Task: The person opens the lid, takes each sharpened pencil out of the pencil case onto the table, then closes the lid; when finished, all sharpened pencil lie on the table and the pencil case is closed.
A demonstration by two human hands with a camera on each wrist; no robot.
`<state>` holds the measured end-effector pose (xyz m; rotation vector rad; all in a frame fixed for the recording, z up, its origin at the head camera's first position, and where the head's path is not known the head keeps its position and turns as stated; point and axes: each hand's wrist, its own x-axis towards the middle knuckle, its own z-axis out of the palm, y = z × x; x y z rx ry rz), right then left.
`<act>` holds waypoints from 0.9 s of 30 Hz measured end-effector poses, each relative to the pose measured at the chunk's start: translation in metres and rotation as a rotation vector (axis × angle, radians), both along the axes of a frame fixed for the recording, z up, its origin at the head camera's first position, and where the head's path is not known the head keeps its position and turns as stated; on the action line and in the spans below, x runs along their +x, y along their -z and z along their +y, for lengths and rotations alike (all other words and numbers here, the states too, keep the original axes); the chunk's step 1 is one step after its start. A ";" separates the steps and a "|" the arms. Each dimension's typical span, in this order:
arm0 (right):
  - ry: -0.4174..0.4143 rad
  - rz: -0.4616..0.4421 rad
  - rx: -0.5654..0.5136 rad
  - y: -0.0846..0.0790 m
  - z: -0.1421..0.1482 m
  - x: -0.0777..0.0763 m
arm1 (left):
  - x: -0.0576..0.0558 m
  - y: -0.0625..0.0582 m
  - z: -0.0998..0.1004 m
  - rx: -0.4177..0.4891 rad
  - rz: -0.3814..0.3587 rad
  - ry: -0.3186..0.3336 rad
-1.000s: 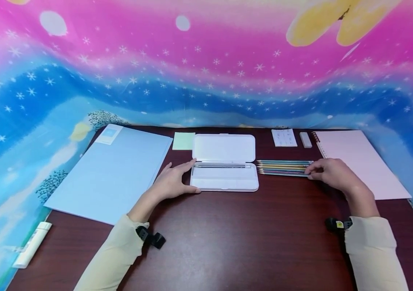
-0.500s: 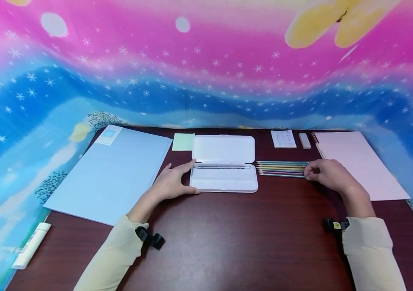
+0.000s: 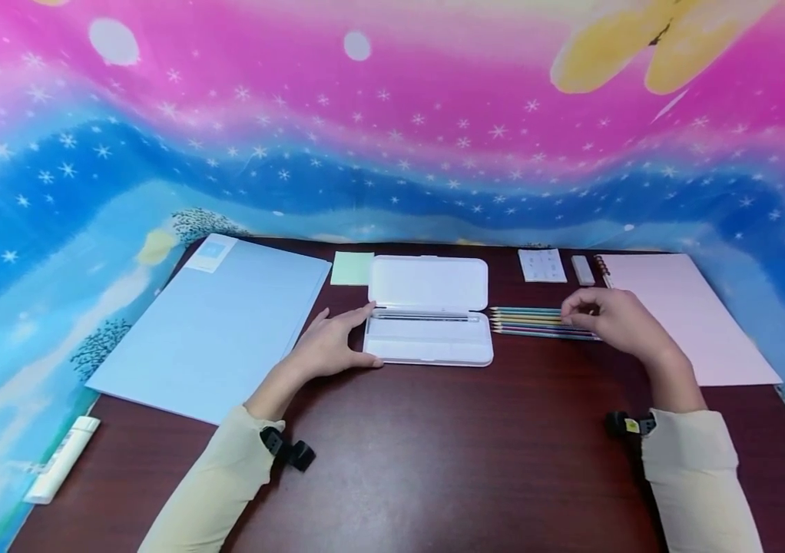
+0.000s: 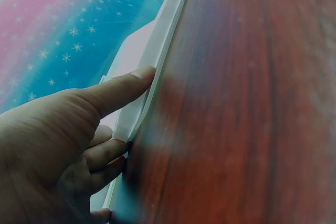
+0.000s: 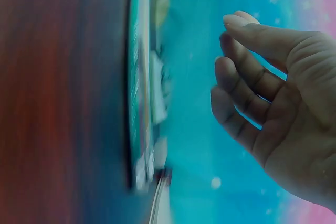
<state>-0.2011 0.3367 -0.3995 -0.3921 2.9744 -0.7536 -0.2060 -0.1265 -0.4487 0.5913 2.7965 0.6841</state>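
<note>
A white pencil case [image 3: 427, 338] lies with its lid [image 3: 428, 283] tipped back, and a slim pencil-like rod [image 3: 425, 317] rests along the hinge side inside. My left hand [image 3: 329, 342] holds the case by its left end; in the left wrist view the thumb presses the front wall and the other fingers reach round the end. Right of the case, several coloured pencils [image 3: 527, 322] lie side by side, points to the left. My right hand [image 3: 617, 319] hovers over their right ends. In the right wrist view its loosely curled fingers [image 5: 228, 72] hold nothing and stand clear of the pencils.
A large pale blue folder [image 3: 220, 330] covers the left side, with a glue stick [image 3: 63, 461] near the table edge. Behind are green sticky notes [image 3: 351, 269], a small printed sheet [image 3: 541, 266] and an eraser [image 3: 582, 270]. A pink spiral notebook [image 3: 690, 307] lies at right.
My right hand has come up off the right ends of the pencils and moved slightly left above them. My left hand has stayed on the case.
</note>
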 end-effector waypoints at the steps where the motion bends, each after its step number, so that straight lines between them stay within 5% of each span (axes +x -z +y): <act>1: -0.011 0.013 -0.008 -0.003 -0.006 -0.002 | 0.000 0.000 0.000 -0.001 -0.002 0.001; 9: -0.143 0.071 -0.052 -0.005 -0.070 -0.026 | 0.001 -0.001 0.001 0.001 0.002 0.000; 15: -0.278 -0.022 -0.022 0.002 -0.116 -0.038 | 0.002 -0.003 -0.001 -0.007 0.004 -0.005; 27: -0.288 -0.103 0.060 0.005 -0.140 -0.029 | 0.001 -0.001 -0.001 -0.012 0.009 -0.006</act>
